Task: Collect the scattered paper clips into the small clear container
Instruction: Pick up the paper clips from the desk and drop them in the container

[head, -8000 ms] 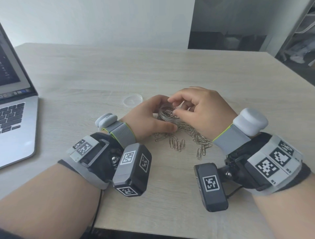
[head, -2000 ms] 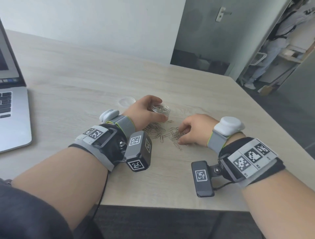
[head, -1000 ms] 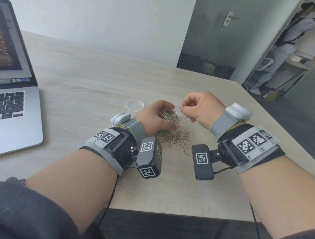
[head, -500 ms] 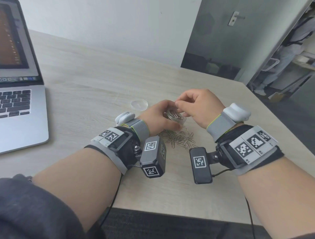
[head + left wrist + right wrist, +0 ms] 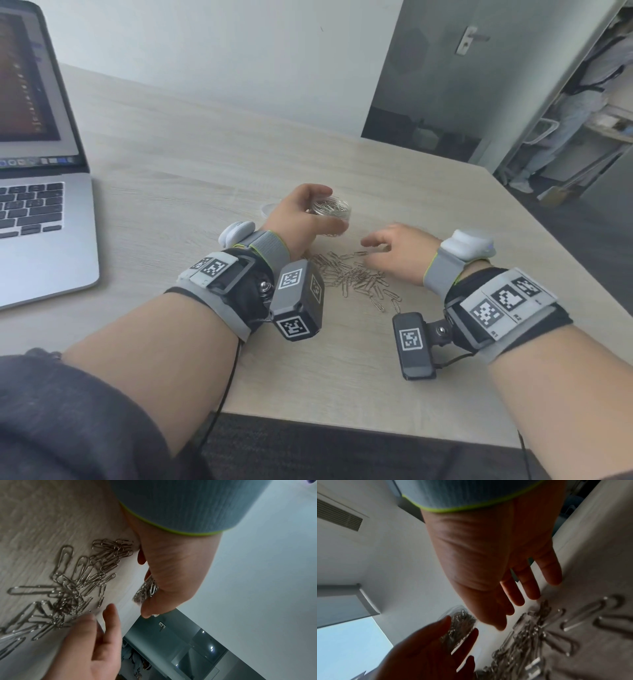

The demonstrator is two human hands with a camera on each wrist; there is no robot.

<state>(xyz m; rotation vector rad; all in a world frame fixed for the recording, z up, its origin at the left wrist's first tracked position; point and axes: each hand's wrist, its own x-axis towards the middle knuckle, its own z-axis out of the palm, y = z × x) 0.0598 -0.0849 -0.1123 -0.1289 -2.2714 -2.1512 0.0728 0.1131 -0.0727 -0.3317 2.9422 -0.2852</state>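
A small clear container (image 5: pixel 334 209), holding several silver paper clips, is gripped between the thumb and fingers of my left hand (image 5: pixel 318 224) just above the table. The left wrist view shows this container (image 5: pixel 145 591) against my palm. A loose pile of paper clips (image 5: pixel 352 277) lies on the table near the container's front right. My right hand (image 5: pixel 371 253) hovers low at the pile's right edge with fingers straight and spread, holding nothing. In the right wrist view the fingers (image 5: pixel 532 588) reach toward the clips (image 5: pixel 530 635).
The container's clear round lid (image 5: pixel 268 208) lies behind my left hand, partly hidden. An open laptop (image 5: pixel 41 212) takes up the table's left side. The table's right edge (image 5: pixel 548 222) runs close to my right wrist. A person stands beyond the open doorway at far right.
My right hand has left the container's mouth and dropped right and toward me to the pile, its fingers now spread. My left hand still holds the container.
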